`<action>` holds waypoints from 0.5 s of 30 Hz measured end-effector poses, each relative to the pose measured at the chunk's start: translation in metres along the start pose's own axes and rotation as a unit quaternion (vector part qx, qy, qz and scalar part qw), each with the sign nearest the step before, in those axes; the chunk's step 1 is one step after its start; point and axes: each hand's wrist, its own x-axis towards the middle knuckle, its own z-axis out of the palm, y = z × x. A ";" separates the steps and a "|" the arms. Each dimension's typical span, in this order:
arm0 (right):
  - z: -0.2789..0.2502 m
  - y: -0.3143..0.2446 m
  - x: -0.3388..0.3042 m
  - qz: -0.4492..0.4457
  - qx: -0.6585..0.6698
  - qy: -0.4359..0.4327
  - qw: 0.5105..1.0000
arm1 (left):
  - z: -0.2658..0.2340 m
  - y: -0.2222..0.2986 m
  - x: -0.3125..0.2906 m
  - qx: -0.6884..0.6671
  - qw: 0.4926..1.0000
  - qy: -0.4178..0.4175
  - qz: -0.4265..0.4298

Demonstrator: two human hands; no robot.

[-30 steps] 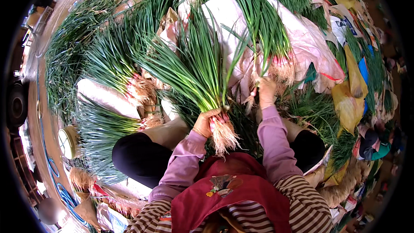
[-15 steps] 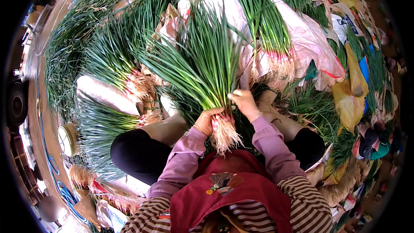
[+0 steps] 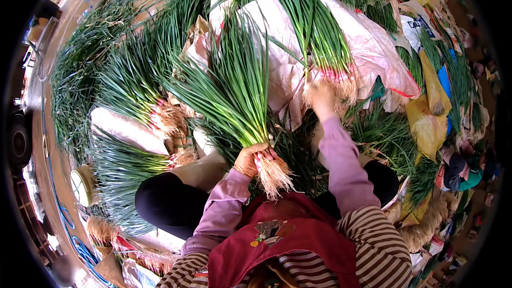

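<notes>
A thick bunch of spring onions [image 3: 234, 98] stands tilted over my lap, its pinkish bulbs and pale roots toward me. My left hand [image 3: 248, 160] is wrapped round it just above the bulbs. My right hand [image 3: 322, 97] reaches forward to a smaller pile of spring onions [image 3: 329, 48] on a pinkish-white sack [image 3: 368, 56]. It is at the roots and lower stems there; its fingers are smeared by motion, so their grip is unclear.
More root-ended bunches [image 3: 160, 112] lie to the left, with loose green leaves [image 3: 85, 58] beyond. A cream round tub [image 3: 84, 185] and blue hose [image 3: 65, 216] are at the left edge. Yellow bags [image 3: 426, 128] lie at the right; a person [image 3: 464, 170] is farther right.
My right hand has left the held bunch and moved forward and right to the pile on the sack. The bunch in my left hand has shifted slightly left and nearer me.
</notes>
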 end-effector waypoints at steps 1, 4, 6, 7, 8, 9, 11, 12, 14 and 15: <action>0.002 0.007 0.025 -0.041 -0.066 0.094 0.993 | 0.006 -0.002 0.002 0.008 1.000 0.007 0.000; -0.001 0.022 0.080 -0.058 -0.201 0.059 0.976 | 0.027 -0.002 0.005 0.006 1.000 0.009 -0.013; 0.004 -0.034 0.052 0.129 -0.034 -0.079 0.988 | 0.009 0.002 0.000 0.010 0.999 0.033 0.002; 0.003 -0.030 0.038 0.062 -0.034 -0.082 0.994 | 0.010 0.001 0.002 0.003 0.999 0.035 0.008; -0.004 -0.048 0.012 0.063 0.012 -0.157 0.985 | 0.006 0.000 0.000 -0.002 0.999 0.027 0.021; -0.008 -0.053 -0.016 0.027 0.035 -0.193 0.980 | 0.005 0.001 0.002 0.010 1.000 0.016 0.018; 0.003 -0.029 -0.063 -0.062 0.089 -0.213 0.971 | 0.008 0.000 0.007 0.037 0.999 -0.009 0.005; 0.012 -0.020 -0.083 -0.224 0.031 -0.128 0.966 | 0.008 -0.002 0.008 0.042 0.999 -0.007 -0.005; 0.013 -0.031 -0.110 -0.286 0.020 -0.105 0.952 | 0.004 -0.004 0.010 0.050 0.999 0.002 -0.017; 0.014 -0.037 -0.115 -0.279 0.038 -0.105 0.954 | 0.013 -0.001 0.005 0.062 0.998 0.000 -0.030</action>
